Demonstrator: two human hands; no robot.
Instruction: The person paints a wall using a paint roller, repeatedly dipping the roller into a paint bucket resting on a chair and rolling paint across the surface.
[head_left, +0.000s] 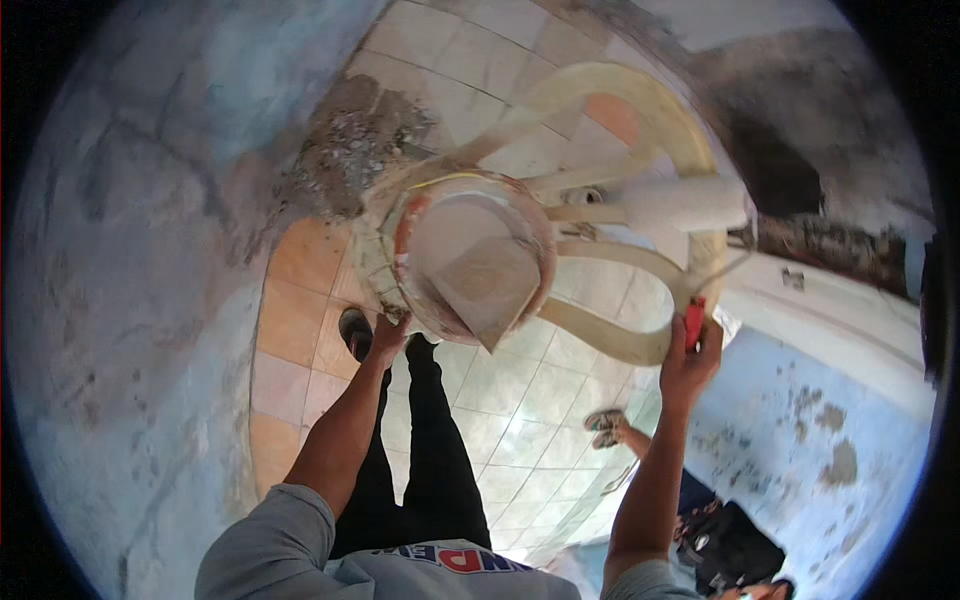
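Note:
My right hand (690, 360) grips the red handle (695, 322) of a paint roller, beside the curved back of a beige plastic chair (634, 341). The white roller sleeve (686, 204) lies across the chair back in my view. A round paint bucket (549, 277) with a stained rim stands on the chair seat. Pale paint (469, 221) fills part of it, and a flat, paint-coated piece (491, 277) leans inside with one corner past the rim. My left hand (388, 336) grips the near left edge of the chair seat; its fingers are partly hidden.
Dirt and rubble (360, 142) lie on the tiled floor (517, 397) against the worn blue wall (150, 247) at left. At lower right is another person (697, 495) with a black bag (739, 551). A patchy blue wall (810, 427) and a white ledge (817, 315) stand at right.

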